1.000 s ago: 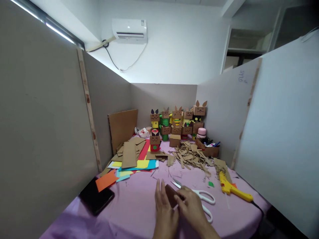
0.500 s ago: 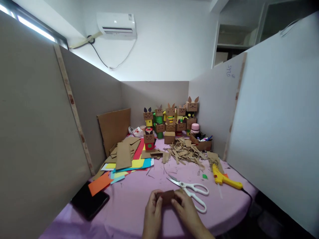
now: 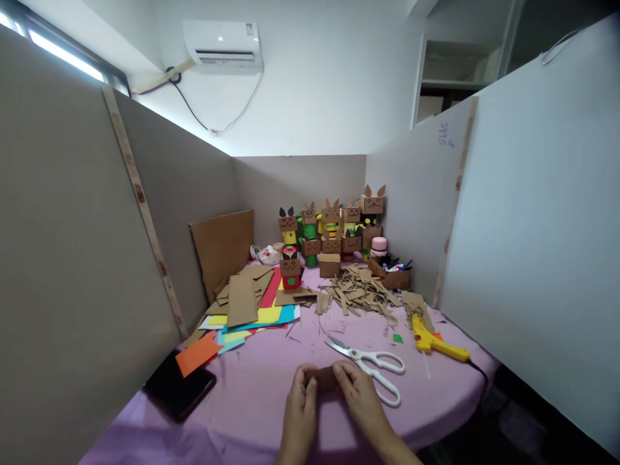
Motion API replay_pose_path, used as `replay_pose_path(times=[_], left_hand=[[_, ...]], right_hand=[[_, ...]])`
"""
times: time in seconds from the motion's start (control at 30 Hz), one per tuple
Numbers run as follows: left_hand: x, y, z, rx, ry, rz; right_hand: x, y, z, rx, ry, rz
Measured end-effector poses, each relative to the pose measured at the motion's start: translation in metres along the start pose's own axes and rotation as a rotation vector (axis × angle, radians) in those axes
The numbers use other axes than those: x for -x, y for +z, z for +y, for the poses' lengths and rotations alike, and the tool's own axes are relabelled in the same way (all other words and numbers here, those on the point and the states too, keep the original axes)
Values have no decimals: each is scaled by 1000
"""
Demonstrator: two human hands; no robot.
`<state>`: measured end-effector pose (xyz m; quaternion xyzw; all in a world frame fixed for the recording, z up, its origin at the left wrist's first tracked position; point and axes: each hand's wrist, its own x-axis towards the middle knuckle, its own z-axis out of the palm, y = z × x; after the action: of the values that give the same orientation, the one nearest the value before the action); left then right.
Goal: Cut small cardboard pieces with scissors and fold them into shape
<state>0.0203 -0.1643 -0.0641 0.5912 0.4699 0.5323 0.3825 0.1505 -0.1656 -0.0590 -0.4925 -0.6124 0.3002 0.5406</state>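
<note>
My left hand (image 3: 300, 403) and my right hand (image 3: 361, 400) meet over the near edge of the pink table (image 3: 252, 400). Both pinch a small brown cardboard piece (image 3: 326, 379), one hand at each end, fingers curled round it. White-handled scissors (image 3: 371, 367) lie just right of my right hand, blades pointing left and away. A yellow glue gun (image 3: 436, 344) rests further right.
A black phone (image 3: 179, 389) and an orange paper (image 3: 197, 353) lie at the left. Coloured paper sheets and cardboard pieces (image 3: 249, 303) are piled mid-left, cardboard strips (image 3: 361, 296) mid-right. Cardboard box figures (image 3: 332, 229) stand at the back. Grey partition boards (image 3: 72, 258) wall in the table.
The cardboard piece turned from on end to lying level between both hands. The view dropped and shifted slightly; the hands stay at the near table edge.
</note>
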Motion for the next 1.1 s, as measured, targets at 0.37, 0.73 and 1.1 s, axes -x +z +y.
replay_pose_path(times=[0.37, 0.73, 1.1], left_hand=[[-3, -3, 3, 184, -54, -35], [6, -3, 14, 523, -224, -187], [33, 2, 62, 620, -317, -115]], right_hand=[[4, -9, -10, -14, 20, -60], [10, -22, -25, -118, 95, -133], [22, -36, -67, -270, 142, -177]])
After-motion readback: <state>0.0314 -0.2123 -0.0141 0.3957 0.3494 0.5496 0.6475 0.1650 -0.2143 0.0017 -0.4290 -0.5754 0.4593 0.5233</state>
